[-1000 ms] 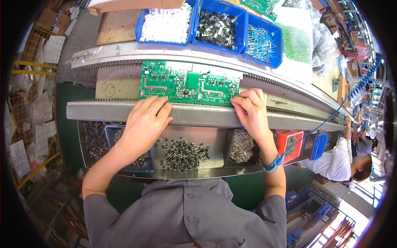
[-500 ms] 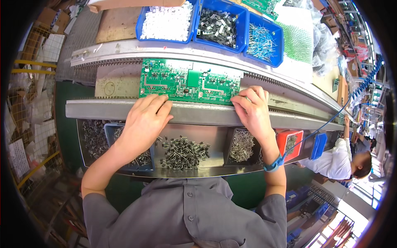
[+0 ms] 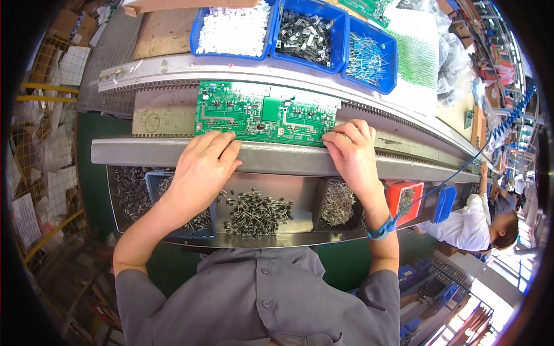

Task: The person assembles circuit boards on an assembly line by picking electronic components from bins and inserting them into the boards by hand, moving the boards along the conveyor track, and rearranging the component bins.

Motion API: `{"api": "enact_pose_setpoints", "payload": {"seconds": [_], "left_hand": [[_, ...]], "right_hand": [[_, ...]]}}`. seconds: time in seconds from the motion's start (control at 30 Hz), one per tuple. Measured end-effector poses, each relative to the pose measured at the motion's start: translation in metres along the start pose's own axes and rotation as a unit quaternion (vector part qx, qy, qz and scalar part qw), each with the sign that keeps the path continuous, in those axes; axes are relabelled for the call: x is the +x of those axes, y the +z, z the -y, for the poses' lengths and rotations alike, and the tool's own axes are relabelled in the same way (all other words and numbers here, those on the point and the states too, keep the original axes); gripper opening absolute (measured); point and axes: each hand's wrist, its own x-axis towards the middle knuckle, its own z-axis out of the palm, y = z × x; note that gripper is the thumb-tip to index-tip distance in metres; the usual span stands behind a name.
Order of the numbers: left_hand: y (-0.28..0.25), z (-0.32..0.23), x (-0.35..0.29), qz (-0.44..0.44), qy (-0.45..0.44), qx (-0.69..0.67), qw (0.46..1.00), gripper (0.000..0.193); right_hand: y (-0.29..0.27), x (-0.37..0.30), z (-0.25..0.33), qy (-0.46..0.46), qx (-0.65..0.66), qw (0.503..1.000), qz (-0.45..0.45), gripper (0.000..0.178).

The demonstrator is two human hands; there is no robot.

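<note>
A green circuit board fitted with small components lies along a metal track, its near edge against the front rail. My left hand rests over that rail at the board's near left corner. Its fingers are bent and its thumb lies apart, with nothing visible in it. At the near right corner, my right hand has thumb and forefinger pinched together right by the board's edge. What sits between those fingertips is hidden; a tiny pale bit shows among the curled fingers. A blue strap with a coiled cord is round my right wrist.
Beyond the track stand blue bins of white parts, black parts and blue leaded components. The near metal tray holds a pile of black leaded parts, a bin of silvery parts and a red bin. A co-worker is at right.
Almost nothing differs. Both hands stay at the near corners of the board, and my right fingers have shifted only slightly.
</note>
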Motion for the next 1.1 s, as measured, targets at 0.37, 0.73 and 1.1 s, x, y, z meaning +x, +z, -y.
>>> {"api": "enact_pose_setpoints", "payload": {"seconds": [0.37,0.73,1.1], "left_hand": [[0.001,0.001,0.001,-0.006,0.0,-0.006,1.0,0.033],[0.003,0.001,0.0,-0.009,0.007,0.009,1.0,0.033],[-0.001,0.002,-0.001,0.002,0.008,0.01,1.0,0.034]], "right_hand": [[0.002,0.003,0.001,-0.011,-0.006,1.0,0.0,0.017],[-0.008,-0.003,0.011,0.046,0.011,0.998,-0.028,0.019],[-0.054,-0.078,0.009,0.28,0.003,0.954,-0.108,0.02]]}}
